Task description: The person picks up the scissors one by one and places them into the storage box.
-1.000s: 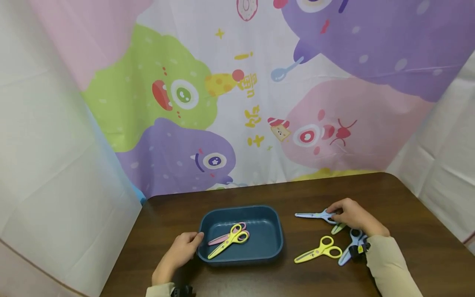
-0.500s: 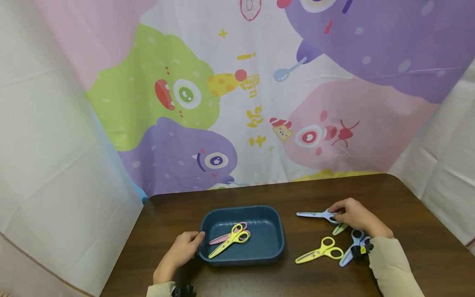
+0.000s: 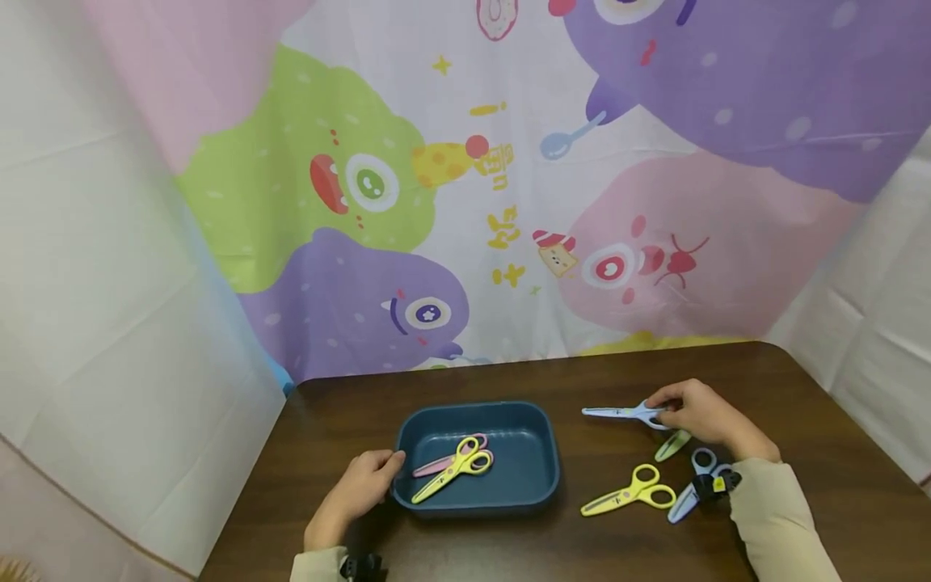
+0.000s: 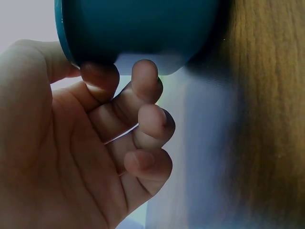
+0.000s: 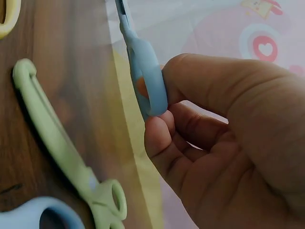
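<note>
My right hand [image 3: 701, 414] pinches light-blue scissors [image 3: 618, 413] by a handle loop, blades pointing left. In the right wrist view, thumb and fingertips meet at the loop of these blue scissors [image 5: 153, 78], which stand up off the tabletop. Just below lie green scissors [image 3: 671, 445], partly hidden by the hand in the head view. My left hand [image 3: 360, 485] grips the left rim of a dark teal tray [image 3: 520, 473], its thumb over the edge. Inside the tray, yellow scissors [image 3: 440, 482] lie across pink scissors [image 3: 431, 467].
Another pair of yellow scissors [image 3: 618, 500] lies on the brown table [image 3: 465, 554] right of the tray. A second light-blue pair [image 3: 684, 503] rests beside it, partly covered by the right wrist's camera [image 3: 716, 483]. A cartoon-print curtain [image 3: 509, 323] hangs behind the table.
The right hand has raised the blue scissors slightly, and more of the green pair shows beneath. My left hand keeps its hold on the tray. The head view has shifted a little.
</note>
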Available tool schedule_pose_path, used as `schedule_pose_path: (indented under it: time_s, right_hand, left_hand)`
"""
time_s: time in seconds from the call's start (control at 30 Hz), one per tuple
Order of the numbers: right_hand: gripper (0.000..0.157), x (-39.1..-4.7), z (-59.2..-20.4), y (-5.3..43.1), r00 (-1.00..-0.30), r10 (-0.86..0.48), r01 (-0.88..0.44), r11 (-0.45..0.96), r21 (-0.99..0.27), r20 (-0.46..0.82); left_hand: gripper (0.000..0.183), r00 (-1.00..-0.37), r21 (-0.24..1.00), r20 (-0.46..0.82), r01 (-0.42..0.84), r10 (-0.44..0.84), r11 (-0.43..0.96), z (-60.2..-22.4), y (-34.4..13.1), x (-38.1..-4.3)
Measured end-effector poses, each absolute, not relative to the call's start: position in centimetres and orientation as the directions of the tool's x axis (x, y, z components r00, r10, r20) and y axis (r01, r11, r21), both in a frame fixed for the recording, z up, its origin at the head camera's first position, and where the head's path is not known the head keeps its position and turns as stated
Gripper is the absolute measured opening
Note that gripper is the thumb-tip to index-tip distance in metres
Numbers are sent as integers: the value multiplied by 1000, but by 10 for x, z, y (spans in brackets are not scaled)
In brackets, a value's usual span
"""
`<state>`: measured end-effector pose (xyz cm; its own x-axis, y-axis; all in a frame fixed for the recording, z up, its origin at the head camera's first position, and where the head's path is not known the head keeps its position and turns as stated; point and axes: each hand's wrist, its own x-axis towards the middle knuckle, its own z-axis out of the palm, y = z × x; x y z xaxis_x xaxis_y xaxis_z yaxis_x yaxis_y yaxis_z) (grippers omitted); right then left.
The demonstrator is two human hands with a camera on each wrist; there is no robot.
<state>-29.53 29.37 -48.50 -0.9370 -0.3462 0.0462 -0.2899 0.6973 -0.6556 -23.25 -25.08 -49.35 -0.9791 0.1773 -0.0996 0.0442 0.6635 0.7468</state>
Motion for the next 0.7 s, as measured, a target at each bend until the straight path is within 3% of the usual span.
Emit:
schedule_pose_path:
  time_s: [0.7]
  right_hand:
    - [19,-308,-457,280,-891,-454,-363,683,-633,21]
  left_hand:
    - [42,-978,746,-101,45,180,664,-496,-252,-234]
